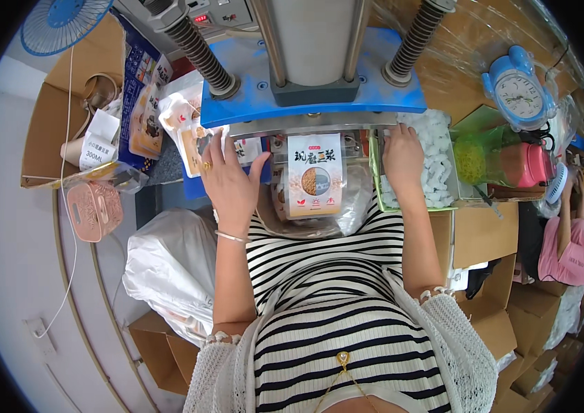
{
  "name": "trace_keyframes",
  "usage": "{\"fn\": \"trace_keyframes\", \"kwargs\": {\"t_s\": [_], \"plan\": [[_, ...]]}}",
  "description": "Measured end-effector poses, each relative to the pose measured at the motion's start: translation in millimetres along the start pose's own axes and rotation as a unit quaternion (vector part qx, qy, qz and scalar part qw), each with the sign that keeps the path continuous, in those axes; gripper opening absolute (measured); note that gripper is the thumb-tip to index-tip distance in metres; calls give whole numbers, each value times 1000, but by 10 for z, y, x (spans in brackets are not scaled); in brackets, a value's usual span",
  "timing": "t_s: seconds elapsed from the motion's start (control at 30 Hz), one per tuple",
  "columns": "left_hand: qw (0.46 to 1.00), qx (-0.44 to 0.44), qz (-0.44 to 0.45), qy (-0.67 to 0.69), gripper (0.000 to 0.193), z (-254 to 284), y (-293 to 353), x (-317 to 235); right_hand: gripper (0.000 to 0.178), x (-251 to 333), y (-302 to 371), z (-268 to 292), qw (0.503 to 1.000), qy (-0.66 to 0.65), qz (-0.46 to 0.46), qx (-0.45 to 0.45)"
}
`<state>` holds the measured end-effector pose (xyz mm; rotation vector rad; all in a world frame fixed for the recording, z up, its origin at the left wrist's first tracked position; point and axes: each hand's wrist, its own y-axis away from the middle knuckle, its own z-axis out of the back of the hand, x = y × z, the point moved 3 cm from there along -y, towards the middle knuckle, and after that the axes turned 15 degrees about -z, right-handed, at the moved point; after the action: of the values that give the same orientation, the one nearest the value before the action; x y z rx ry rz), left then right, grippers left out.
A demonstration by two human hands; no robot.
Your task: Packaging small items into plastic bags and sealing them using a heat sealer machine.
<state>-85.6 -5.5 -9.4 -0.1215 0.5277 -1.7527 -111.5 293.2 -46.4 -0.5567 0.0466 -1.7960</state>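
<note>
A white printed pouch with a round clear window hangs from the jaw of a blue sealing machine in front of me. My left hand, with a ring and a bracelet, rests flat at the pouch's left, thumb touching a small packet under the jaw. My right hand reaches into a green tray of small white sachets on the right, fingers curled down among them; what they hold is hidden. A clear plastic bag with more pouches lies below the hanging pouch.
A stack of flat pouches and a blue carton lie at the left. Cardboard boxes with cups, a pink case, a white sack, a blue fan, a blue clock, a pink bottle.
</note>
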Motion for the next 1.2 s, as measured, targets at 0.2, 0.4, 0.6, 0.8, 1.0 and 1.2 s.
{"fn": "trace_keyframes", "kwargs": {"t_s": [0.2,0.4,0.6,0.8,1.0,1.2], "plan": [[993,-55,-99,15,37,-426,672,67,18,53,-87,-3,996,-69,-37,33],[985,-133,-91,70,9,-357,411,273,18,-35,-68,-18,979,-127,-130,94],[956,-21,27,293,13,225,402,-103,7,99,300,245,869,-431,-153,188],[883,101,96,448,19,-168,482,-376,14,787,244,493,925,-259,182,210],[792,111,162,578,22,-441,551,-606,17,760,373,204,929,-262,117,234],[753,78,179,629,24,-679,378,-390,20,485,295,132,928,-321,-50,180]]}}
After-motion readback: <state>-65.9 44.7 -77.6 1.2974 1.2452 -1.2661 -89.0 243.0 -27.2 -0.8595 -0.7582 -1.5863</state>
